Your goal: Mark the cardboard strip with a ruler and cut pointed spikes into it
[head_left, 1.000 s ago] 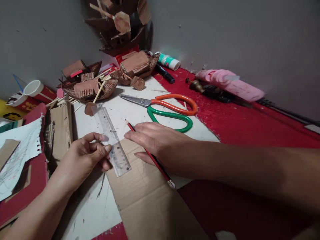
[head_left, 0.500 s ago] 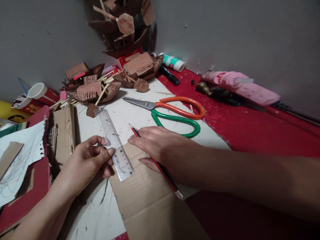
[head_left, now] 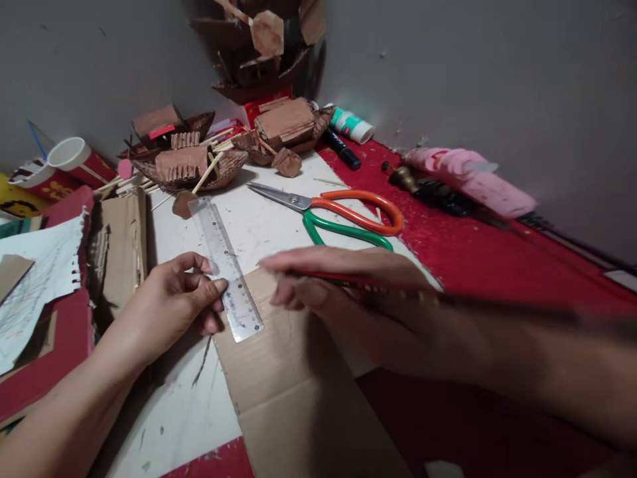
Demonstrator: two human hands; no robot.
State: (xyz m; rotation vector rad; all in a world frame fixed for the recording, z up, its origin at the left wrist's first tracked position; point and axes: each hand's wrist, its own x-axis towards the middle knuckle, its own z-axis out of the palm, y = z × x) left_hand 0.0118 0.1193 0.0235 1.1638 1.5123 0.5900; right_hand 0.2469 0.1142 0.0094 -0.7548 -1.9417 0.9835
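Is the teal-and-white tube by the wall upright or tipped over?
Tipped over: the teal-and-white tube lies lengthwise near the black marker, its pale round end facing sideways, not up.

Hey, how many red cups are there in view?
2. One cup is at the left, near the grey wall; the other cup is just left of it, beside a yellow item. Others may be hidden.

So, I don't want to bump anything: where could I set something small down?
Mostly bare: the white board between left forearm and cardboard; a patch between ruler and scissors; red cloth between scissors and pink tool. Crowded: the back, with model boats, and the left, with cups and paper.
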